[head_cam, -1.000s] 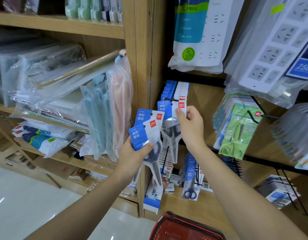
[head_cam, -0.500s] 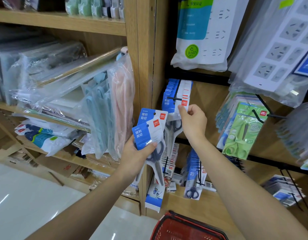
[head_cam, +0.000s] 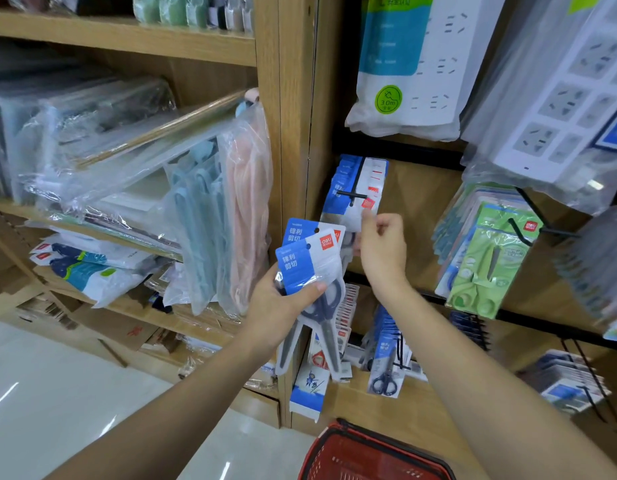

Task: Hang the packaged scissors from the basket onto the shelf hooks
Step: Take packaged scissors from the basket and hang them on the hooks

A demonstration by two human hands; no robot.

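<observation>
Left hand point(head_cam: 279, 303) has two packaged scissors point(head_cam: 310, 261) fanned out. The thumb is clamped across the front one just above the dark handles and the fingers are wrapped behind. Both cards are blue and white, with 锋利剪切 in white on the blue half and a red deli logo in the top right corner. There's a small punch hole near the top of each, and the blades point down past the wrist.

Right hand point(head_cam: 383, 251) is just beside them, fingers curled. Its thumb and forefinger tips are right at the lower edge of the front card of the hung scissors packs point(head_cam: 355, 181). It's blurry there, so I honestly can't tell if it's pinching that pack or only touching it. Those packs sit on a black hook point(head_cam: 352, 195) at the left edge of the wooden back panel, right next to the shelf upright point(head_cam: 293, 133). They have the same blue/white card and red logo.

Above them hangs a power strip pack point(head_cam: 404, 64) with a round green sticker reading 3.0m. Further right on the panel, the green scissors packs point(head_cam: 490, 265) carry the red deli tag too.

The red basket point(head_cam: 334, 452) is at the bottom edge of the view, under the right forearm. Only its rim and some mesh show.
</observation>
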